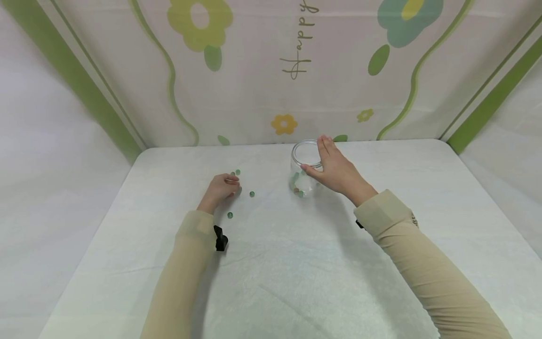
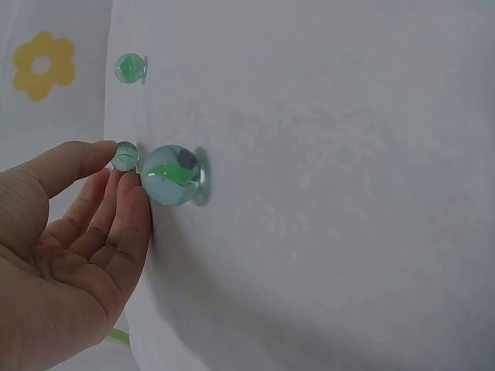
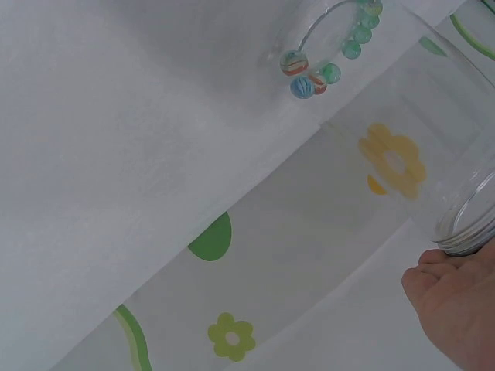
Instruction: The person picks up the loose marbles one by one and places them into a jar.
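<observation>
Thumb and fingertips of my left hand pinch a clear green-swirled marble, as the left wrist view shows. A bigger-looking marble lies nearer that camera, close by the fingertips. Another marble lies farther off. My right hand rests at the right side of the glass jar, its fingers straight and its thumb spread at the rim. The jar stands upright with its mouth uncovered. Several marbles, mostly green, with some red-streaked and a blue one, lie around its bottom.
Loose green marbles lie on the white table around the left hand, one nearer the wrist. Behind the jar, a flowered cloth rises at the table's back edge. White sheets stand at both sides.
</observation>
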The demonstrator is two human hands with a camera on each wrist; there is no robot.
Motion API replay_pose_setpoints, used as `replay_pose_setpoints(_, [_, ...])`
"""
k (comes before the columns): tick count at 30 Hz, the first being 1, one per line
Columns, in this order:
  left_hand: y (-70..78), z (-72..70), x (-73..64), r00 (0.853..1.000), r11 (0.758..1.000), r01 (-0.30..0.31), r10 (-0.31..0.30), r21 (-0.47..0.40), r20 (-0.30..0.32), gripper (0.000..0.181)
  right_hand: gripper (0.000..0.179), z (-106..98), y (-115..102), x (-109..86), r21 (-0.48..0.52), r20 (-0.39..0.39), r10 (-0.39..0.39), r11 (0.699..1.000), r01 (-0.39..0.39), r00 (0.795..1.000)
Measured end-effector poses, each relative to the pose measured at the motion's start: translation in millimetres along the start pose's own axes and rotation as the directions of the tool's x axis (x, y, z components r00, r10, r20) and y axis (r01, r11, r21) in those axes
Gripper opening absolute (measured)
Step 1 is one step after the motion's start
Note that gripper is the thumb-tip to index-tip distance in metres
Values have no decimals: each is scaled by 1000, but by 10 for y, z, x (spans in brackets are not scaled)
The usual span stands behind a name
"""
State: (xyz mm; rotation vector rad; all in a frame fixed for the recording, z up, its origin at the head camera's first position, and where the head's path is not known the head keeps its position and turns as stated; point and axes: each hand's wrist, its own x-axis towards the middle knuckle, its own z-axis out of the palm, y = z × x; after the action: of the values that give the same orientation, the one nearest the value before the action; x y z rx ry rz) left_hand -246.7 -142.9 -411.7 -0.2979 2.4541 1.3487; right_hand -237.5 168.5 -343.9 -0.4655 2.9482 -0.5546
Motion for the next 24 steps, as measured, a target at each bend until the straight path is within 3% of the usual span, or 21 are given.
replay_pose_setpoints(12, [16,9,-19,1000,997,0,1,74,-14,36,94,7,-2,3,-2,0,-1,1000,1,1000])
replay_pose_setpoints(24, [30,-36,-51,1000,1000,-12,12,2,-12,41,93,-4,3,-1,-3,9,1,1000,-1,1000])
